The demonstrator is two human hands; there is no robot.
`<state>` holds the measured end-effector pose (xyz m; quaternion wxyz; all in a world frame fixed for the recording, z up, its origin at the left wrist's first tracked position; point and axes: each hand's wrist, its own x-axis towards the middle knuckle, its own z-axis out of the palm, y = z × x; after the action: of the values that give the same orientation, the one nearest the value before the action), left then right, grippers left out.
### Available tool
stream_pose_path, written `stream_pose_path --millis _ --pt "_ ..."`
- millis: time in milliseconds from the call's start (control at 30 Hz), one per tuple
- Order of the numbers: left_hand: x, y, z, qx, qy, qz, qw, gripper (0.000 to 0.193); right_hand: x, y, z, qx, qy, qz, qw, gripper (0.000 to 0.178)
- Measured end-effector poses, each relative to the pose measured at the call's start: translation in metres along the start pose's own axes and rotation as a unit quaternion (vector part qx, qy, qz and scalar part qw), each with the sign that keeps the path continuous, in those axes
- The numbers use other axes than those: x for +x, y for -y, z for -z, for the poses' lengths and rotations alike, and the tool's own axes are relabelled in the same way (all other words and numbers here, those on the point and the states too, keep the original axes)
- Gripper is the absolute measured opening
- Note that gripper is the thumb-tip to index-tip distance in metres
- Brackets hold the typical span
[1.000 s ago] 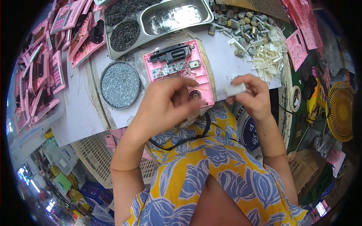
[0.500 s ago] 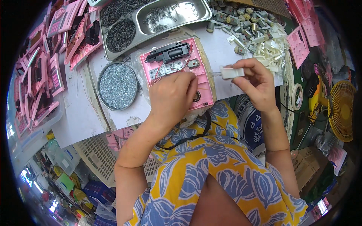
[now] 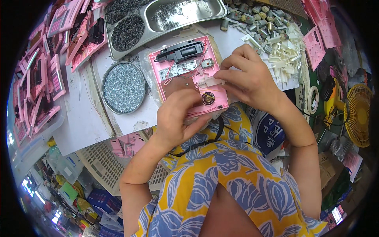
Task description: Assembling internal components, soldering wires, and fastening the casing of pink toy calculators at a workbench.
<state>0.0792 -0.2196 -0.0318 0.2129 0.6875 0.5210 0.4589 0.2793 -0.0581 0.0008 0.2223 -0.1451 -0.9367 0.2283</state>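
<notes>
Pink casing (image 3: 223,96) is lying open on the near edge of the white-covered table, tilting slightly in view. The right hand (image 3: 250,79) is pinching a white plastic piece (image 3: 213,81) between thumb and fingers, holding it over the casing's right half. The left hand (image 3: 173,114) is curling over the casing's near left corner; I cannot tell whether its fingers are gripping it. Inside, a black round part (image 3: 208,98) is sitting just below the white piece, and a black module (image 3: 179,51) is lying along the far side. Beyond, a round dish of silver bits (image 3: 123,87) is standing to the left, a metal tray (image 3: 199,11) is resting behind, and white plastic parts (image 3: 288,59) are heaping up at far right.
</notes>
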Motion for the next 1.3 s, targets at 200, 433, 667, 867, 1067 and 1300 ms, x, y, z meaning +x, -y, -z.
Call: stream_pose_path --millis 200,433,667,867,1067,1300 --pt "-0.003 0.006 -0.002 -0.109 -0.028 0.041 0.993 0.085 -0.002 -0.017 -0.016 0.14 -0.019 -0.026 0.99 0.027" --pt "0.019 -0.014 0.008 0.073 0.111 0.043 0.99 0.081 0.006 0.009 -0.017 -0.066 0.045 -0.019 0.997 0.019" --pt "0.025 -0.017 0.022 -0.008 0.133 0.096 0.986 0.069 -0.014 -0.028 0.024 0.051 -0.052 -0.14 0.988 0.016" --pt "0.039 -0.007 0.023 0.039 -0.032 0.185 0.981 0.018 0.001 -0.032 0.036 0.07 -0.055 -0.244 0.966 0.017" --pt "0.079 -0.003 0.0 0.288 -0.022 0.036 0.957 0.023 0.037 -0.017 0.005 0.098 -0.038 -0.184 0.977 0.018" --pt "0.058 0.016 0.038 0.001 -0.054 0.192 0.98 0.007 0.025 -0.002 -0.001 0.03 -0.03 -0.102 0.994 0.015"
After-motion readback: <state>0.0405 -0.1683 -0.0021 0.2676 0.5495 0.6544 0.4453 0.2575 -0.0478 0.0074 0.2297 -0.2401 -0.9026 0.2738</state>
